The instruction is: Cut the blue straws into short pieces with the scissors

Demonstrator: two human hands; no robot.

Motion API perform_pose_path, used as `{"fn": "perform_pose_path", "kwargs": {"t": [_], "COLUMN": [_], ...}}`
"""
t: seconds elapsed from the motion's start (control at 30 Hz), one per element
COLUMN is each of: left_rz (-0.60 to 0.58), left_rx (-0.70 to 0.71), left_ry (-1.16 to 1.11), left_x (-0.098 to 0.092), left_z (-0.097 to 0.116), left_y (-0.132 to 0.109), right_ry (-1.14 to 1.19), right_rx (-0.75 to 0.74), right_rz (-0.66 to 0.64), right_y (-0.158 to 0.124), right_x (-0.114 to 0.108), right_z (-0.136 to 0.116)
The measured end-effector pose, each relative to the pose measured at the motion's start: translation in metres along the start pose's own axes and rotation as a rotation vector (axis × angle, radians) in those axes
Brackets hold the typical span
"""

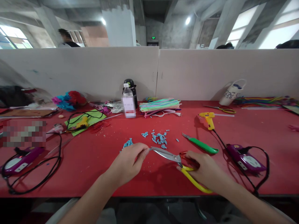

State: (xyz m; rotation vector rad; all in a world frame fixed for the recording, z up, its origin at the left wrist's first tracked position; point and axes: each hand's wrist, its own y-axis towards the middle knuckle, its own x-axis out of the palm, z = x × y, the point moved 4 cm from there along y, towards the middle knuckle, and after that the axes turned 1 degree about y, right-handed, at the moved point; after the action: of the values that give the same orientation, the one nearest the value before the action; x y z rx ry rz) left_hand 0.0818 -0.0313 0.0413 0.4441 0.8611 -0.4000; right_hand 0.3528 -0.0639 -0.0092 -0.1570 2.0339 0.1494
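My right hand [202, 166] grips a pair of scissors [167, 154] with one red and one yellow handle, its blades pointing left. At the blade tips, my left hand [130, 160] is closed in a pinch; whatever lies between thumb and forefinger is too small to make out. Just beyond the fingers lies a loose scatter of short blue pieces [160, 138]. Another heap of blue pieces [127, 142] sits partly hidden behind my left hand. A green utility knife [203, 145] rests on the table beyond my right hand.
On the red table [88, 168], a yellow glue gun [207, 119] and purple power strip [246, 158] stand right; another purple power strip [23, 160] with looped cable lies left. Behind are a labelled bottle [129, 104], pastel pipe cleaners [160, 105] and a grey partition [93, 68].
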Motion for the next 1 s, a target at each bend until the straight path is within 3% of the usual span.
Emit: {"fn": "perform_pose_path", "kwargs": {"t": [1.0], "left_rz": [-0.006], "left_rx": [-0.018], "left_ry": [0.016], "left_x": [-0.0003], "left_z": [0.0015], "left_y": [0.0023], "right_ry": [0.034], "right_rx": [0.019], "right_rz": [-0.023], "right_y": [-0.0024], "right_x": [-0.0029], "right_z": [-0.0071]}}
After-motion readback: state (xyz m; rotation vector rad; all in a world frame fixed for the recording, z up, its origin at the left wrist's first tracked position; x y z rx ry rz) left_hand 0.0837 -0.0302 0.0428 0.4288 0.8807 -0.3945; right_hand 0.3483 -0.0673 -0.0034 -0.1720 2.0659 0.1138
